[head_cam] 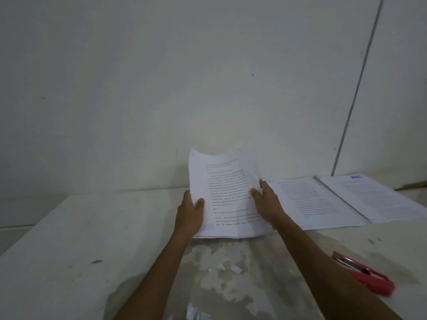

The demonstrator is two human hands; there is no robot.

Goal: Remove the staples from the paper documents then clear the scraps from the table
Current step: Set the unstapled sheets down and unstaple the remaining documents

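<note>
A printed paper document is held tilted up off the table, its lower edge near the tabletop. My left hand grips its left edge with the thumb on the front. My right hand holds its right edge. Small white paper scraps lie on the table in front of it, and more scraps sit at the bottom edge of the view. A red staple tool lies on the table to the right of my right forearm.
Two more printed documents lie flat at the back right. The worn white table meets a pale wall at the back. A thin grey strip runs up the wall on the right.
</note>
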